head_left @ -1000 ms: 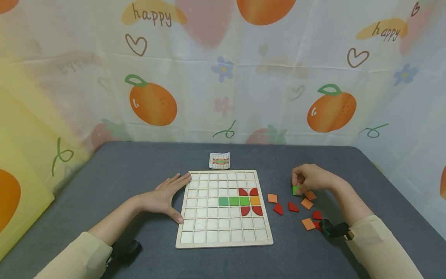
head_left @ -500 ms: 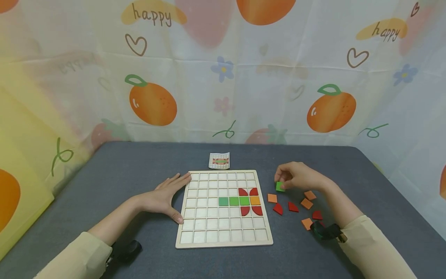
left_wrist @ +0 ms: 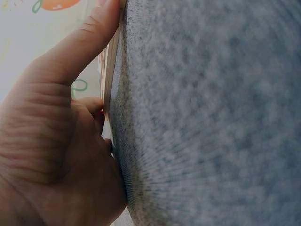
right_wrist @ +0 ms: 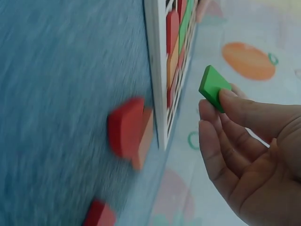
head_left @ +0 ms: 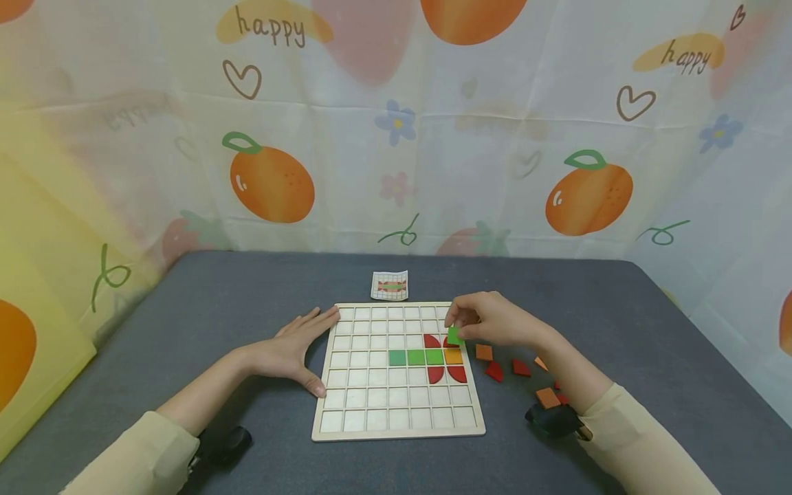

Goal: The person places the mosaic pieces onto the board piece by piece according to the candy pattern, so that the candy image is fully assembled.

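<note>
A green square tile (head_left: 454,335) is pinched between the thumb and fingers of my right hand (head_left: 495,317), held over the right side of the white grid board (head_left: 371,418). In the right wrist view the same tile (right_wrist: 214,88) is tilted, one corner pointing up. My left hand (head_left: 278,354) rests against the board's left edge with thumb and fingers spread. On the board, a row of green squares (head_left: 416,357) ends in an orange square (head_left: 453,356). Red rounded pieces (head_left: 436,374) lie above and below the row's right end; the held tile partly hides one.
Right of the board lie loose orange squares (head_left: 484,352) and red pieces (head_left: 521,368), some hidden by the right forearm. A small pattern card (head_left: 390,285) lies behind the board on the dark grey table (head_left: 278,282). A printed curtain (head_left: 396,172) hangs beyond.
My right hand has carried the green square tile leftward from the loose pieces to over the board's right side. The left hand stays at the board's edge.
</note>
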`<action>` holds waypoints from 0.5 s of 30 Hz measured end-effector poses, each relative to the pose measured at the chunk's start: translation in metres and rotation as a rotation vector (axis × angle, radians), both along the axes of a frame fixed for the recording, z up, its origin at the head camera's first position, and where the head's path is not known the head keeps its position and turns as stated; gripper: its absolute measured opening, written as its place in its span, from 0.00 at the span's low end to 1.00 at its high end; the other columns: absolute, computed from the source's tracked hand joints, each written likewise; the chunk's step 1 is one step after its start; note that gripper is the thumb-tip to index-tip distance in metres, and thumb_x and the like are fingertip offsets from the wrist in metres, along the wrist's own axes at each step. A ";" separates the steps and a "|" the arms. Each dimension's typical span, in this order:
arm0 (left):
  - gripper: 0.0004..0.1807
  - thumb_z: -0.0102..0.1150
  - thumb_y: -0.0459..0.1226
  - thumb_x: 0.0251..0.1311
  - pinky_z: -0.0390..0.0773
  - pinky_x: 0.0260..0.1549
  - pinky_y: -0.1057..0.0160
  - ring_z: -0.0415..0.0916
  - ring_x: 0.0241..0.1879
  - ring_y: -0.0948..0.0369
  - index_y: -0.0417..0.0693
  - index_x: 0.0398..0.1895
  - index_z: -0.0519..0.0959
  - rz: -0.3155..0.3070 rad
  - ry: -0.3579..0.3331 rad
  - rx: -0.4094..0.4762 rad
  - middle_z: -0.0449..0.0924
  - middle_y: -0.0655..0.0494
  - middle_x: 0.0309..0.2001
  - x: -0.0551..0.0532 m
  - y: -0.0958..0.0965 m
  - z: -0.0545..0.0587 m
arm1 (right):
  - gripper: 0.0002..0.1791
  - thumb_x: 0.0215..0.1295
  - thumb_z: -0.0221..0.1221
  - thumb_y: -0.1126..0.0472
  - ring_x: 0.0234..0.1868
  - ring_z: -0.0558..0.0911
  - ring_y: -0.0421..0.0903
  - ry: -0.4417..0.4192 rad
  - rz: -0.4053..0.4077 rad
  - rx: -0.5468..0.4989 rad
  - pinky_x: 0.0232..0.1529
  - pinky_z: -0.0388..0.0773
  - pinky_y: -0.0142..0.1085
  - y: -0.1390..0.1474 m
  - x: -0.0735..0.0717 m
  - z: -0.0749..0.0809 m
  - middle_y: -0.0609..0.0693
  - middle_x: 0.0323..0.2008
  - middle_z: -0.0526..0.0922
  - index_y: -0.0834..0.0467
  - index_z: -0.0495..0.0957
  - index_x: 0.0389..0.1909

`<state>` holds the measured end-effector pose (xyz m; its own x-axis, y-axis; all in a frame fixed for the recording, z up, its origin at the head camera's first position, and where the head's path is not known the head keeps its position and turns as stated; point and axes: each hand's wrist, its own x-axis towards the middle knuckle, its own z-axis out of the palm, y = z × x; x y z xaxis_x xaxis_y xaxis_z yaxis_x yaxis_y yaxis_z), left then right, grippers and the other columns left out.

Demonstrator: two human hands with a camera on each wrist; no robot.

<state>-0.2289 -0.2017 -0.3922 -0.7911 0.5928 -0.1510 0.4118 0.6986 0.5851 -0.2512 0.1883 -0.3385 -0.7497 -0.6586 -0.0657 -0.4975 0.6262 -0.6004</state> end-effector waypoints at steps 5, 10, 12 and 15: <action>0.71 0.78 0.57 0.39 0.35 0.71 0.29 0.30 0.80 0.38 0.46 0.80 0.43 0.005 -0.004 0.004 0.36 0.48 0.82 0.001 0.000 0.000 | 0.07 0.66 0.61 0.65 0.37 0.81 0.39 -0.001 0.039 -0.035 0.38 0.80 0.32 -0.018 0.004 0.000 0.46 0.35 0.86 0.55 0.82 0.43; 0.71 0.78 0.57 0.39 0.34 0.71 0.29 0.29 0.80 0.38 0.46 0.80 0.42 0.005 -0.008 0.009 0.35 0.48 0.82 0.001 0.000 0.000 | 0.07 0.65 0.62 0.65 0.37 0.82 0.37 -0.014 0.057 -0.068 0.38 0.81 0.31 -0.034 0.006 0.000 0.46 0.35 0.87 0.54 0.83 0.43; 0.70 0.78 0.57 0.39 0.34 0.71 0.29 0.29 0.80 0.38 0.47 0.80 0.42 0.005 -0.010 0.010 0.35 0.48 0.82 0.001 0.000 0.000 | 0.08 0.64 0.62 0.65 0.36 0.82 0.37 -0.017 0.064 -0.082 0.38 0.81 0.31 -0.040 0.007 0.001 0.47 0.35 0.87 0.53 0.83 0.43; 0.71 0.78 0.57 0.39 0.34 0.71 0.29 0.29 0.80 0.39 0.47 0.80 0.42 0.004 -0.011 0.010 0.35 0.49 0.82 0.001 -0.001 0.000 | 0.08 0.63 0.62 0.66 0.35 0.83 0.37 -0.024 0.073 -0.110 0.36 0.82 0.31 -0.050 0.009 0.001 0.48 0.34 0.87 0.53 0.83 0.42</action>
<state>-0.2283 -0.2022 -0.3919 -0.7919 0.5910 -0.1539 0.4022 0.6943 0.5967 -0.2426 0.1382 -0.3376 -0.6985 -0.7156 -0.0075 -0.5239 0.5184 -0.6759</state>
